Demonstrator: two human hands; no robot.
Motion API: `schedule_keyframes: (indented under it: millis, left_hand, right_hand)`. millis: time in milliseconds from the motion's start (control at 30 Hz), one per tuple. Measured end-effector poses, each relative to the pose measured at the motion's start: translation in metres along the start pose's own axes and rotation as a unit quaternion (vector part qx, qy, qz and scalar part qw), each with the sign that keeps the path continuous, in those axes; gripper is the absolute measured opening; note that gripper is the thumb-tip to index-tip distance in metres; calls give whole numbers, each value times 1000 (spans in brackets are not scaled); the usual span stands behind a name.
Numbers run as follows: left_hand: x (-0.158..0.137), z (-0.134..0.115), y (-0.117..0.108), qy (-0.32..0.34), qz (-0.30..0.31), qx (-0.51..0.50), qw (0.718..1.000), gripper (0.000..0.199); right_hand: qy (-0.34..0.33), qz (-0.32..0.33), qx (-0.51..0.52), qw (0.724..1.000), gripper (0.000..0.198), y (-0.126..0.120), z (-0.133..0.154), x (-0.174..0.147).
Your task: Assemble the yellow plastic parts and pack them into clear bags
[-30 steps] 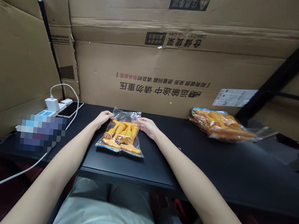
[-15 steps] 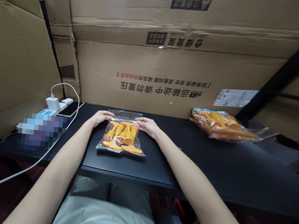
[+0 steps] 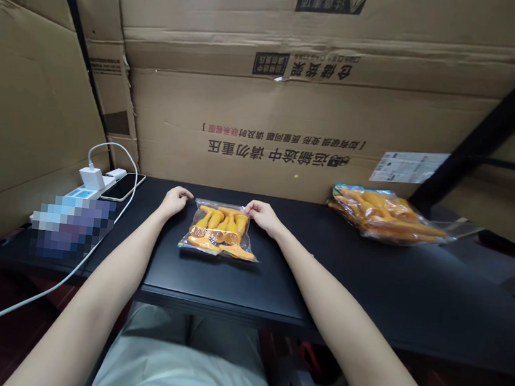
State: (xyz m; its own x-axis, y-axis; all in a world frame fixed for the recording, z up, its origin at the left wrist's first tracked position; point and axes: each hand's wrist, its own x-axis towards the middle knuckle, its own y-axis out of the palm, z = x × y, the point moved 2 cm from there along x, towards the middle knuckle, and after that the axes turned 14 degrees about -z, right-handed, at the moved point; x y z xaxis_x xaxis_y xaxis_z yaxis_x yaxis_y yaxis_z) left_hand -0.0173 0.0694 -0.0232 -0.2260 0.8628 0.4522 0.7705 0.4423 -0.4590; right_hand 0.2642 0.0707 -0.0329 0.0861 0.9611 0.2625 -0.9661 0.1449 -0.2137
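A clear plastic bag of orange toy-like plastic pieces (image 3: 218,229) lies on the black table in front of me. Some pieces are cone-ended and others have curved, flared ends; their exact kind is unclear. Colourful card shows at the bag's lower left corner. My right hand (image 3: 264,217) pinches the bag's upper right corner between thumb and fingers. Just left of the upper left corner, my left hand (image 3: 175,202) rests apart from the bag, its fingers loosely bent and holding nothing.
Similar bags of orange pieces (image 3: 385,217) lie stacked at the table's back right. On the left are a power strip with a white charger (image 3: 92,178), a phone (image 3: 123,187) and a loose white cable (image 3: 98,243). A cardboard wall (image 3: 248,108) stands behind the table.
My left hand has let go of the bag's upper left edge. The bag has shifted slightly right and away from me, with my right hand still at its corner.
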Motion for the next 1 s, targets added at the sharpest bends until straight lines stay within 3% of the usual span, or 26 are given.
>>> schedule_keyframes:
  millis: [100,200,267,333,433,533,700,900,1000]
  left_hand:
    - [-6,-17,0,146,-20,37,988,32]
    - [-17,-35,8,208,67,64,974,42]
    - [-25,-44,16,201,156,97,962,48]
    - [-33,-49,22,150,254,139,945,53]
    - [-39,-51,24,98,326,187,922,60]
    - [-40,-51,22,93,344,198,913,61]
    - [-40,-50,21,96,353,212,906,63]
    - [-42,-52,22,98,362,201,905,62]
    - [-45,-55,24,107,380,183,900,62]
  right_hand:
    - [-70,6,-74,995,17,1,4,-2]
    - [-141,17,-149,979,17,2,10,-6]
    - [-171,29,-186,967,16,2,15,-8]
    - [-183,44,-212,959,17,-1,19,-8]
    - [-172,60,-226,957,19,-5,24,-7]
    - [-140,55,-212,966,22,-8,26,-6]
    - [-98,52,-222,969,44,-2,19,-7]
    - [-48,116,-110,986,50,0,22,-10]
    - [-5,190,-121,974,59,-7,29,-15]
